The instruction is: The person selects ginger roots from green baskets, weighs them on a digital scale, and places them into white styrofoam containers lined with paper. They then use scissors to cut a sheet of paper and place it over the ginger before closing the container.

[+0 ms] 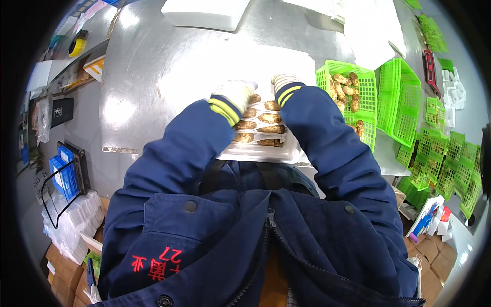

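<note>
Brown elongated mushrooms (269,118) lie in two columns of several rows, with white sheet strips between the rows, in a white tray (261,156) at the metal table's near edge. My left hand (236,92), in a pale glove with a yellow-and-navy striped cuff, is over the left column's far end. On the far right side of the tray is my right hand (287,80), gloved alike. Glare and the sleeves hide the fingers, so I cannot tell whether either hand holds anything. More mushrooms (343,90) lie loose in a green plastic basket (368,132) to the right.
A white foam box (207,17) stands at the table's far side. Nested green baskets (399,99) are right of the filled one, below white sheets (374,34). Further green baskets (431,153) stand at the far right. A shelf with yellow tape (78,47) is at left.
</note>
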`<state>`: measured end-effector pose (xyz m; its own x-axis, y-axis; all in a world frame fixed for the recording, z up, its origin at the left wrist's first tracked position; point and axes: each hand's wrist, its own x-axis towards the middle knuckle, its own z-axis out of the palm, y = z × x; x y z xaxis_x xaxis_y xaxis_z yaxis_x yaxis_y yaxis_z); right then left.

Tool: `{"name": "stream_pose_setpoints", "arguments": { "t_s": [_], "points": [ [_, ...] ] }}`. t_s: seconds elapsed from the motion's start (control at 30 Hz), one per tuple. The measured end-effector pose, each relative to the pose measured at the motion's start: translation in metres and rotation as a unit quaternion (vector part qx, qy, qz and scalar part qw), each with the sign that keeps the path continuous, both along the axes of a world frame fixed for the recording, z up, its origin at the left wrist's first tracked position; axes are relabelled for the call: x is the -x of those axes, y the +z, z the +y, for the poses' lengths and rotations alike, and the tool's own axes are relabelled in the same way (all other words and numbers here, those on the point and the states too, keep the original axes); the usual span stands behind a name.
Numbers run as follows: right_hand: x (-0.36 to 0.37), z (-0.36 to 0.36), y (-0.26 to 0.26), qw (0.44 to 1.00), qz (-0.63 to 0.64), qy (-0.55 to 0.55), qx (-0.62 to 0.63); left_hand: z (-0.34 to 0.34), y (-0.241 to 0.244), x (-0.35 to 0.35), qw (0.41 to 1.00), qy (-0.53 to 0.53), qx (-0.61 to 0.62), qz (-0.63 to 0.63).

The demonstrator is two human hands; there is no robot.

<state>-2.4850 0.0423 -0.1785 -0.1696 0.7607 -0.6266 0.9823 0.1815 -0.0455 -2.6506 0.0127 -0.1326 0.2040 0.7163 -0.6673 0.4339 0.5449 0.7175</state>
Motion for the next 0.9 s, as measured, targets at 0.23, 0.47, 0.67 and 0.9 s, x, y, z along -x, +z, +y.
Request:
{"name": "stream_pose_setpoints", "arguments": {
  "t_s": [0.23, 0.47, 0.67, 0.9],
  "points": [
    [-0.002, -0.004, 0.006, 0.998, 0.008, 0.051, 0.034, 0.041, 0.003, -0.036, 0.825, -0.427, -0.08, 0.362],
    [-0.011, -0.023, 0.012, 0.995, 0.018, 0.071, 0.066, 0.037, -0.028, -0.025, 0.838, -0.42, -0.115, 0.328],
    [-0.016, -0.032, 0.015, 0.994, 0.025, 0.075, 0.075, 0.027, -0.035, -0.032, 0.818, -0.465, -0.109, 0.32],
    [-0.015, -0.072, 0.094, 0.979, 0.085, 0.14, 0.124, 0.014, -0.048, -0.022, 0.815, -0.487, -0.011, 0.314]
  ]
}}
